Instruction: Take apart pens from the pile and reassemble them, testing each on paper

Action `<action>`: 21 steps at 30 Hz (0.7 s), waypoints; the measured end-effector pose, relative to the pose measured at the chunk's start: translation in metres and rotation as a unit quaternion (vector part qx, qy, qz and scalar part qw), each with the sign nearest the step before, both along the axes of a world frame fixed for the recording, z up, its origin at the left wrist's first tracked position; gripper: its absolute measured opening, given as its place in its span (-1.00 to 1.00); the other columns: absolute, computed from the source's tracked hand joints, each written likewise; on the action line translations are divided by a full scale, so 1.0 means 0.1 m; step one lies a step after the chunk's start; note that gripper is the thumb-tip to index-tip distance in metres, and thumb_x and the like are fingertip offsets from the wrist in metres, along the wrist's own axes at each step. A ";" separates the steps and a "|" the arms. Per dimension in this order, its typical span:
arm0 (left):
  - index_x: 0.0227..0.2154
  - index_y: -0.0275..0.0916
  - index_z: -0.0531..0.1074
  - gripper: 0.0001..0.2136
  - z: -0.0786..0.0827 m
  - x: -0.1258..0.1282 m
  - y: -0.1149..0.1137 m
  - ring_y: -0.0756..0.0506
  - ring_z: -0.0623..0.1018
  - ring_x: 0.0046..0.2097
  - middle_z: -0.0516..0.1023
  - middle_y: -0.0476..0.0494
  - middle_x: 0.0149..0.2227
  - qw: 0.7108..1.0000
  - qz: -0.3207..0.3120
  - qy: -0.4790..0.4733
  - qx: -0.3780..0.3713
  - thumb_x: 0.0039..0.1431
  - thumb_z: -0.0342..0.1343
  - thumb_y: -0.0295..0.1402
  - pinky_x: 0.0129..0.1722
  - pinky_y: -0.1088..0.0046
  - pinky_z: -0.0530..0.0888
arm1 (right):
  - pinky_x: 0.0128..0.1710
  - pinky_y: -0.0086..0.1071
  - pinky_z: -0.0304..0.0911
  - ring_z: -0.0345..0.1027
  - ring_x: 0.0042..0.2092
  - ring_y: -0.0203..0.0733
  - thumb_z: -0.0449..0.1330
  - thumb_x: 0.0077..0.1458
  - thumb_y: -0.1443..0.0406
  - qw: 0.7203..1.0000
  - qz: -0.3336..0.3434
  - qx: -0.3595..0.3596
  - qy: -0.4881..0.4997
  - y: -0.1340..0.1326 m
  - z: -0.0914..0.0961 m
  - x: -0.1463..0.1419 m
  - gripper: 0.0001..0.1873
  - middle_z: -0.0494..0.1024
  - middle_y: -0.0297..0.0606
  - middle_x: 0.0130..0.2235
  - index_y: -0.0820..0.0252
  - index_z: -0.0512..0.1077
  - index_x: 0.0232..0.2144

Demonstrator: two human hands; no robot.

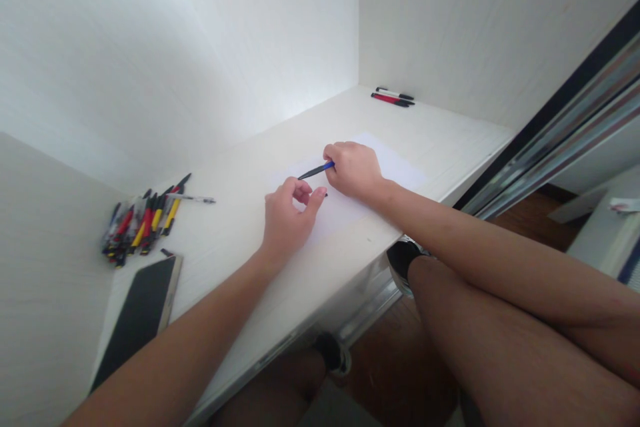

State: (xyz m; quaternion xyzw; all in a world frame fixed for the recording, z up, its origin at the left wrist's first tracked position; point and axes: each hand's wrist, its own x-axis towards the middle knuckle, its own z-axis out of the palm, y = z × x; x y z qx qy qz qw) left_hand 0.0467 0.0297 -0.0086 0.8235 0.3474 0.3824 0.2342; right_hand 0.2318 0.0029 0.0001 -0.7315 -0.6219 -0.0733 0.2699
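My right hand (354, 170) is closed around the rear part of a pen (320, 169) with a blue barrel and a dark front. The pen slants down to the left, its dark end close to the bent fingers of my left hand (289, 217). Those left fingers curl toward the thumb, and a tiny dark piece (327, 195) shows just past the thumb tip. What that piece is, and how it is held, I cannot make out. Both hands are over a white sheet of paper (395, 153) on the white desk (240, 167), partly covering the sheet.
A pile of red, yellow and clear pens (145, 220) sits at the left wall, with a clear pen (193, 198) jutting out. Nearer lies a dark flat slab (143, 300). In the far corner, several pens (393, 99) lie side by side. The desk's front edge (320, 310) runs above my legs.
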 end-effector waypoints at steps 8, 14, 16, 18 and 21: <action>-0.41 -0.17 0.47 -0.74 0.02 0.00 0.03 -0.05 0.44 -0.41 0.57 -0.05 -0.42 0.999 0.007 -0.002 -0.033 0.29 0.16 -0.11 -0.34 0.39 0.34 | -0.16 -0.15 0.11 0.36 -0.18 0.03 0.11 0.15 0.36 0.999 0.032 -0.003 -0.024 0.02 -0.02 0.01 -0.77 0.62 0.00 -0.20 0.25 0.57 -0.25; -0.44 -0.18 0.42 -0.73 0.06 -0.02 0.04 -0.06 0.43 -0.42 0.50 -0.02 -0.48 0.998 -0.005 0.007 -0.057 0.34 0.09 -0.17 -0.37 0.39 0.31 | -0.19 -0.18 0.10 0.38 -0.19 0.00 0.12 0.17 0.34 0.999 0.041 -0.021 -0.016 0.00 0.00 -0.05 -0.77 0.63 -0.03 -0.20 0.23 0.57 -0.22; -0.40 -0.17 0.42 -0.73 0.04 -0.03 0.04 -0.05 0.41 -0.44 0.46 0.00 -0.51 0.998 -0.017 -0.005 -0.065 0.39 0.03 -0.17 -0.39 0.39 0.29 | -0.23 -0.21 0.09 0.37 -0.22 -0.04 0.13 0.19 0.31 0.999 0.042 -0.022 -0.008 0.00 -0.01 -0.06 -0.79 0.62 -0.06 -0.22 0.21 0.56 -0.22; -0.37 -0.16 0.42 -0.71 0.03 -0.03 0.04 -0.05 0.38 -0.47 0.40 0.02 -0.54 0.997 -0.022 -0.017 -0.074 0.43 -0.05 -0.17 -0.42 0.39 0.27 | -0.27 -0.24 0.06 0.35 -0.27 -0.08 0.14 0.25 0.23 0.999 0.044 -0.020 0.009 0.01 -0.05 -0.06 -0.78 0.59 -0.09 -0.28 0.19 0.55 -0.25; -0.42 -0.15 0.37 -0.67 0.03 -0.04 0.03 -0.05 0.35 -0.48 0.33 0.02 -0.55 0.998 -0.019 -0.010 -0.061 0.46 -0.11 -0.19 -0.44 0.38 0.23 | -0.33 -0.28 0.03 0.33 -0.32 -0.11 0.17 0.28 0.03 0.998 0.043 -0.010 0.047 0.02 -0.09 -0.05 -0.63 0.50 -0.13 -0.41 0.18 0.52 -0.38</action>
